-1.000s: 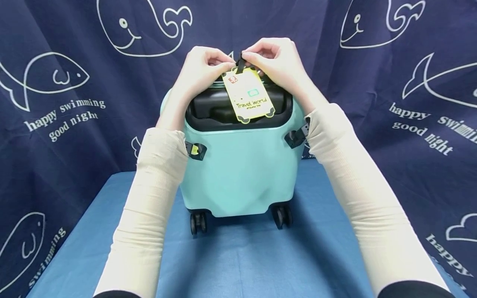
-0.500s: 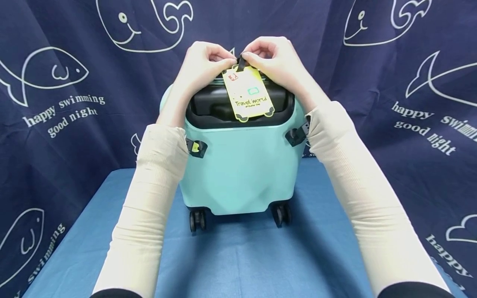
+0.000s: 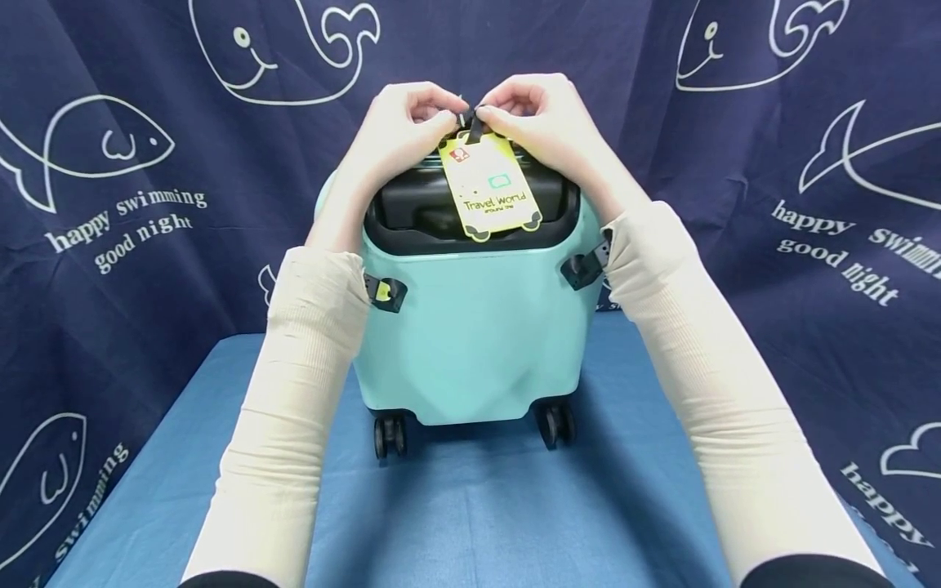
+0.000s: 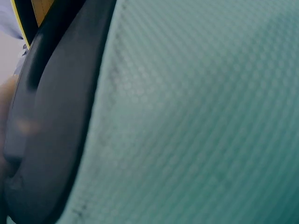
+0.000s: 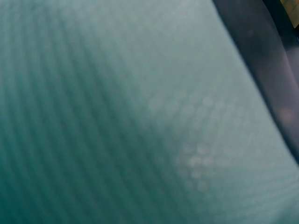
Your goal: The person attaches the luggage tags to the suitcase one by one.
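A mint-green suitcase stands upright on its black wheels, its black recessed top panel facing me. Over that panel hangs a yellow-edged luggage tag printed "Travel World". Its black strap rises to my fingertips above the case's top. My right hand pinches the strap between thumb and forefinger. From the other side, my left hand holds the strap's end with thumb and forefinger, where a small dark piece with a pale spot shows. Both wrist views are filled by the blurred, textured suitcase shell and black panel.
The suitcase rests on a blue cloth-covered table. Close behind it hangs a navy curtain with white whale and fish drawings. Black wrist-camera mounts sit at both cuffs, in front of the case.
The left thumb and forefinger have shifted slightly apart at the strap's end, so the small dark piece shows between them. The right hand keeps its pinch, and the tag hangs nearly as before.
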### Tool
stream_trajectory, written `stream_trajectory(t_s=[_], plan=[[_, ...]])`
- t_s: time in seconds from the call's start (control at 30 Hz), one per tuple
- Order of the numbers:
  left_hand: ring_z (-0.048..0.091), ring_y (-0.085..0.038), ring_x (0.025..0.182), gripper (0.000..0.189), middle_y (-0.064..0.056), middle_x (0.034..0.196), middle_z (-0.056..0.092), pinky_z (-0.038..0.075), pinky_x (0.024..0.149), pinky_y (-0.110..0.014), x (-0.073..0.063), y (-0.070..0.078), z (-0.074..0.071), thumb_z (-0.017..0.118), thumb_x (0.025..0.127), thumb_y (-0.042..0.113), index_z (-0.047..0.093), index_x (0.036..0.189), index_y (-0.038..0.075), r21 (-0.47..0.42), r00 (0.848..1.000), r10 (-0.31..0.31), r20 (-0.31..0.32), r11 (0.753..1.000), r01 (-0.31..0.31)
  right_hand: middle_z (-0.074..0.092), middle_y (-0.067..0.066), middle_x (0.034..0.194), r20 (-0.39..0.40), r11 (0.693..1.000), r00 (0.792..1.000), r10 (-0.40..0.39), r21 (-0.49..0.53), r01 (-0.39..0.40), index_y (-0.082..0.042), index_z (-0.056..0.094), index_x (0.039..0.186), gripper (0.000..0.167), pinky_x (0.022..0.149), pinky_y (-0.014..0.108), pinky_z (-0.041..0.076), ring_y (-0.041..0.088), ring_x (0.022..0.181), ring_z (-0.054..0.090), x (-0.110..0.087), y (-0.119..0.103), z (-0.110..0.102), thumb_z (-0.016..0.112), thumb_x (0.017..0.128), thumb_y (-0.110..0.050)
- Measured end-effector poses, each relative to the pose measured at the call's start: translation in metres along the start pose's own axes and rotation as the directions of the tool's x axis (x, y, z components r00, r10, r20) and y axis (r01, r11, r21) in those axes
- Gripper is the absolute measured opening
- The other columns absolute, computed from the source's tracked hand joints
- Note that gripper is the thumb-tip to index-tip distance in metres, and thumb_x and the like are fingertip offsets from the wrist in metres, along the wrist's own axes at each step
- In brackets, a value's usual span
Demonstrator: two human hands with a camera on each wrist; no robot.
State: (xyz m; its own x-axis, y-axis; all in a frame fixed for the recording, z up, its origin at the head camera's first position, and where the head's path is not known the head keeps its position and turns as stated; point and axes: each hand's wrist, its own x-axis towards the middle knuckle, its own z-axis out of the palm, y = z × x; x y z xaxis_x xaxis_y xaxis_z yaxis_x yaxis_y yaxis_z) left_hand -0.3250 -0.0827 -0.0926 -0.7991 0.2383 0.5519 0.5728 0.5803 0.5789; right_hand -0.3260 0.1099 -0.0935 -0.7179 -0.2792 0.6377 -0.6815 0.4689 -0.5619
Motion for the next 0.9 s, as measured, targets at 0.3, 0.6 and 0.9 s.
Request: stream_trajectory(t_s=[0.3,0.6,0.9], plan=[[0.054,-0.01,0.074,0.035,0.005,0.074,0.061,0.037,0.068,-0.021,-0.0018,0.0018,0.0012,0.065,0.083,0.043,0.067,0.111,0.022,0.014,1.0,0.015,0.022,1.0,-0.015,0.062,-0.009,0.072,-0.008,0.999,1.0,-0.019,0.028,0.02,-0.008,0.07,0.094,0.02,0.063,0.018,0.04,0.006,0.064,0.053,-0.0006,0.0007,-0.0009,0.07,0.084,-0.026],[0.056,-0.011,0.079,0.035,0.005,0.077,0.063,0.037,0.072,-0.021,-0.0022,0.0016,0.0018,0.066,0.083,0.04,0.065,0.115,0.027,0.003,0.999,0.034,0.032,0.999,-0.034,0.062,-0.008,0.073,-0.014,0.999,1.0,0.003,0.049,-0.002,-0.013,0.069,0.091,0.017,0.063,0.019,0.04,0.009,0.064,0.053,-0.0017,0.0022,-0.0024,0.071,0.083,-0.028],[0.056,-0.009,0.083,0.034,0.004,0.089,0.066,0.036,0.076,-0.019,-0.0008,0.0015,0.0001,0.063,0.085,0.04,0.066,0.116,0.027,0.025,0.998,0.032,0.061,0.999,-0.033,0.061,-0.005,0.069,-0.023,0.993,1.0,-0.008,0.12,0.01,-0.011,0.07,0.091,0.014,0.06,0.019,0.041,0.009,0.059,0.05,-0.0039,0.0027,-0.003,0.071,0.083,-0.022]])
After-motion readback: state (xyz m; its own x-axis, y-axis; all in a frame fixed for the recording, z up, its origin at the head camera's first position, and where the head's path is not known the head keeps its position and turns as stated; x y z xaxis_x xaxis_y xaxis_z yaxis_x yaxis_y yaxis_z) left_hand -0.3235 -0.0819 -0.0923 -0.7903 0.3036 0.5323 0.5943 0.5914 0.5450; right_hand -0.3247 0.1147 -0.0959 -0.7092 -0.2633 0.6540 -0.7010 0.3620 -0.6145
